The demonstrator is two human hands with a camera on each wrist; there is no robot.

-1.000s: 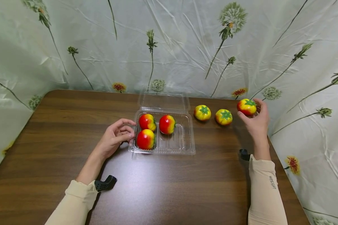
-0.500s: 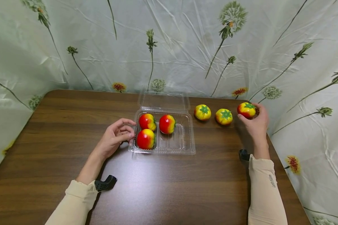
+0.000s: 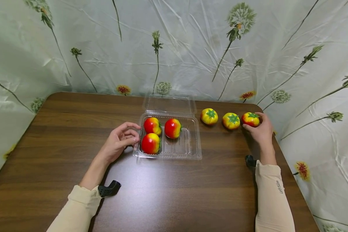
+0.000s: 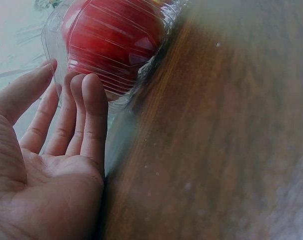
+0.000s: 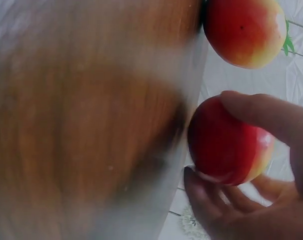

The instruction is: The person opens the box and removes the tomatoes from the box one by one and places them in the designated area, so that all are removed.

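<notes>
At the right end of a row, my right hand [image 3: 262,130] grips a glossy red-and-yellow fruit [image 3: 250,119] with a green star-shaped top, thumb on one side and fingers on the other. In the right wrist view this fruit [image 5: 226,142] sits low, at or close to the tabletop. Two similar fruits, a middle one [image 3: 231,121] and a left one [image 3: 209,116], stand beside it. My left hand [image 3: 120,141] pinches the left rim of a clear plastic container [image 3: 177,157]. The left wrist view shows my thumb at the container's rim [image 4: 49,45] and fingertips against its wall.
Inside the container lie three fruits on their sides: back left [image 3: 152,125], front left [image 3: 150,143] and a third [image 3: 172,128] right of the divider. Its transparent lid [image 3: 169,104] is folded back. A flowered curtain [image 3: 185,48] hangs behind the wooden table [image 3: 174,196].
My right hand has moved left and down with the fruit, bringing it from the table's far right corner nearer the other two. The left hand and container have stayed put.
</notes>
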